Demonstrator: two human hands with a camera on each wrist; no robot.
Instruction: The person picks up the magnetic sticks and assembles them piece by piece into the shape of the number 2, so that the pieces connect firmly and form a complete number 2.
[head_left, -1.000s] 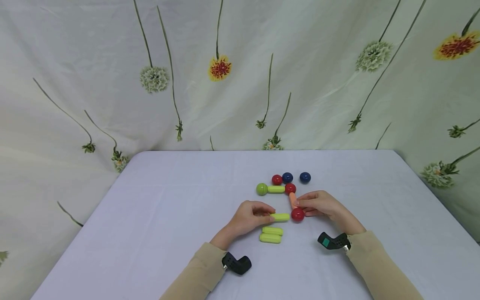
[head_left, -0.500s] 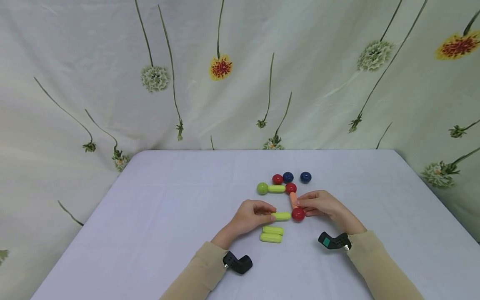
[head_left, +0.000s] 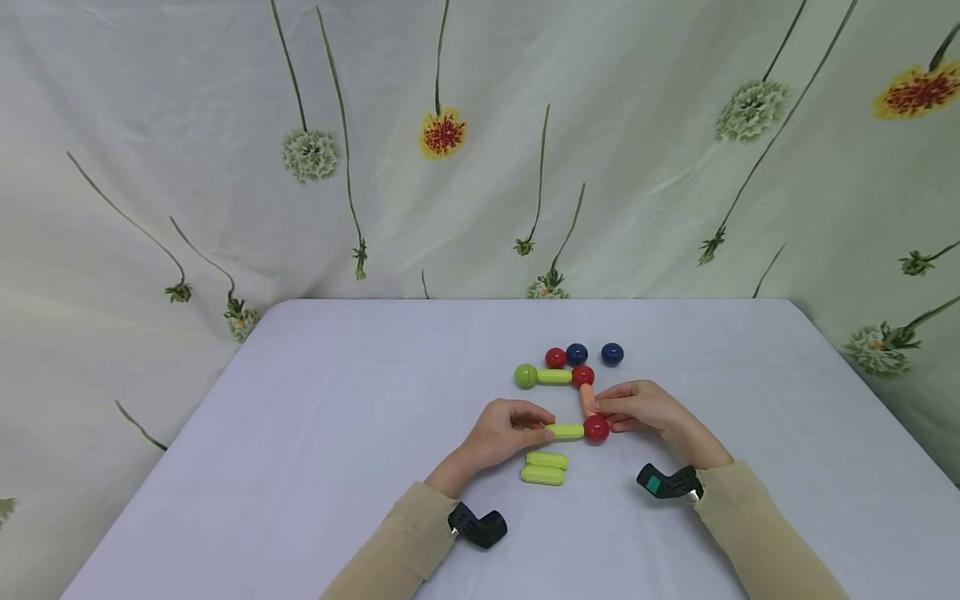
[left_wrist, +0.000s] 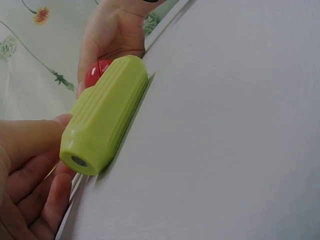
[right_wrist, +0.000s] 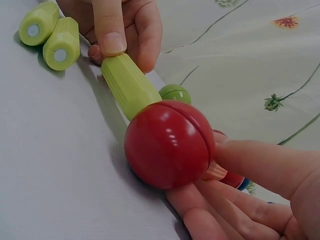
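Observation:
My left hand point(head_left: 504, 433) pinches a lime-green ribbed rod point(head_left: 567, 432) between thumb and fingers. Its far end meets a glossy red ball point(head_left: 596, 428), as the right wrist view also shows. My right hand point(head_left: 645, 412) holds the orange rod point(head_left: 587, 398) joined to that ball, with fingertips close around the ball's back. At the orange rod's other end sits a second red ball point(head_left: 582, 376). From there another lime-green rod point(head_left: 554, 377) runs left to a green ball point(head_left: 526, 376). The left wrist view shows a spare rod point(left_wrist: 107, 120) in front, with a grey disc in its end.
Two loose lime-green rods point(head_left: 543, 467) lie side by side in front of my left hand. Behind the joined pieces are a loose red ball point(head_left: 556, 358) and two dark blue balls point(head_left: 577, 354). A white cloth covers the table point(head_left: 360, 375); a floral curtain hangs behind.
The left hand has shifted slightly right with its lime-green rod, closing the small gap to the red ball. My right hand keeps its hold on the orange rod.

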